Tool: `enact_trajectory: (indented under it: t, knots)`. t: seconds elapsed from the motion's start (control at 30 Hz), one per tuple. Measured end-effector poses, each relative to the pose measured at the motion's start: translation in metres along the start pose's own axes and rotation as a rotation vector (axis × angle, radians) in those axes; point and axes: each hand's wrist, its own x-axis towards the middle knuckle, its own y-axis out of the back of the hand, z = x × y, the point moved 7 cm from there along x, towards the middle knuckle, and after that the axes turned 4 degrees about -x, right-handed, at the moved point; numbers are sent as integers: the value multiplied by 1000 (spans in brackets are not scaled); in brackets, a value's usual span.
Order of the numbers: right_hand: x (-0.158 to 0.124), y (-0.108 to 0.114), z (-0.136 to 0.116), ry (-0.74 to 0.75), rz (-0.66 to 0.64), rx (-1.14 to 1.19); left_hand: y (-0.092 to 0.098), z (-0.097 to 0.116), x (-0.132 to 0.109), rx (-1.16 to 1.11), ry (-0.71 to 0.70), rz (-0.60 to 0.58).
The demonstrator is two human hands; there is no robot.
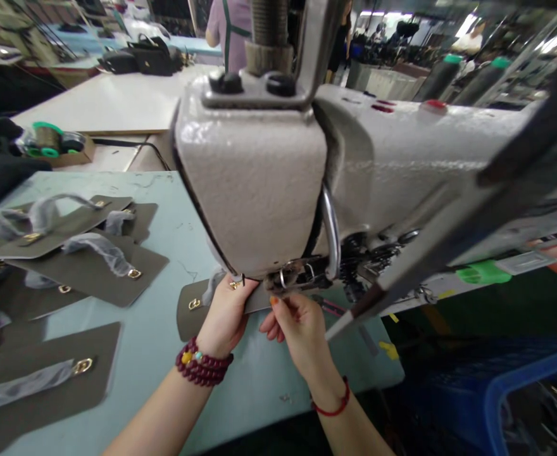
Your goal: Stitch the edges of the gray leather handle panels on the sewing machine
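Note:
A grey-brown leather panel [187,323] with a gold-coloured ring fitting and a plastic-wrapped strap lies under the sewing machine head [254,183]. My left hand [222,316], with dark red beads at the wrist, grips this panel, and the machine head hides some of its fingers. Just below the presser foot [290,278], my right hand [302,329] is near the panel's right end. Its thumb and forefinger are pinched together, the other fingers curled; whatever is between the tips is too small to make out.
Similar panels with wrapped handles [102,272] lie overlapping on the pale blue-green table [159,373] at left. A slanted grey bar [430,247] crosses on the right. A blue crate [492,405] stands low right. Thread spools [48,139] sit in a box behind; a person [233,38] stands beyond.

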Motion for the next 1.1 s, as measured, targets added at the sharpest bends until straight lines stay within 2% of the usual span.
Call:
enact_trajectory:
  t: [0.1,0.2,0.33,0.43,0.53,0.73,1.1]
  knots:
    - [-1,-1,1,-2,5,15,4,-3,1,-2,6,-24]
    - [-1,-1,-2,11,11,-2,8,-8,1,40,32,-130]
    - [-3,2,-10,42,58,-88,16,-18,-2,105,203,-293]
    - [-5,4,-12,52,85,-125,28,-23,-3,179,335,-281]
    - [-6,3,-8,27,69,-81,33,-22,-2,237,409,-272]
    - [-7,-2,0,-38,15,9,29,-18,1,244,371,-332]
    - [-5,-2,-7,-37,76,12,17,-12,-2,229,290,-405]
